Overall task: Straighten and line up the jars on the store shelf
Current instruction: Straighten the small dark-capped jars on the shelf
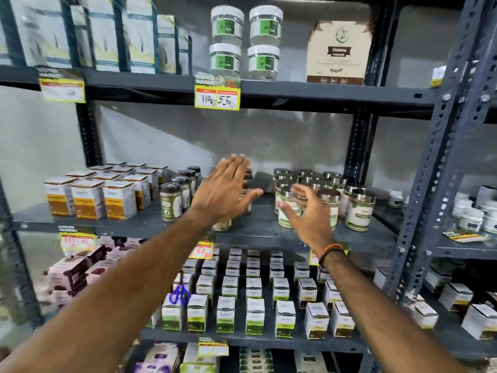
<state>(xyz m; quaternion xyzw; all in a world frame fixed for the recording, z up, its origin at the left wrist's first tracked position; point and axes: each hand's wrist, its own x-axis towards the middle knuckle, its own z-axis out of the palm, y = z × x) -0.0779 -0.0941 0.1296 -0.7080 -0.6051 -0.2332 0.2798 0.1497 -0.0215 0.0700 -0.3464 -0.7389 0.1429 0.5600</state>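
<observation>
On the middle shelf stand several jars. A row of dark-lidded jars runs back at centre left. A cluster of silver-lidded jars stands at centre right. My left hand is open, fingers spread, stretched over the gap between the two groups; it hides a few jars, one of which shows below my wrist. My right hand is open just in front of the leftmost silver-lidded jars, palm toward them. Neither hand holds anything.
Orange-and-white boxes fill the shelf's left end. White-lidded gel jars and a brown carton sit on the shelf above. Rows of small boxes lie below. A steel upright stands right, price tags hang on edges.
</observation>
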